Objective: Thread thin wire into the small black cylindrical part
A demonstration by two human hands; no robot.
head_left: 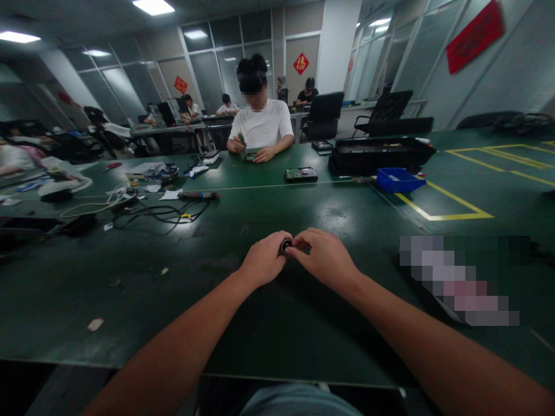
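A small round black part with a pale ring on its face sits between my hands, above the middle of the green table. My left hand is closed around its left side, fingers curled over the top. From the right, my right hand pinches at the part's edge with thumb and fingertips. Much of the part is hidden by my fingers, so its exact kind does not show.
Across the table a person in a white shirt handles a tool and a small device. A circuit-board drive, a blue bin and a black case stand beyond my hands. Left lie cables and an electric screwdriver.
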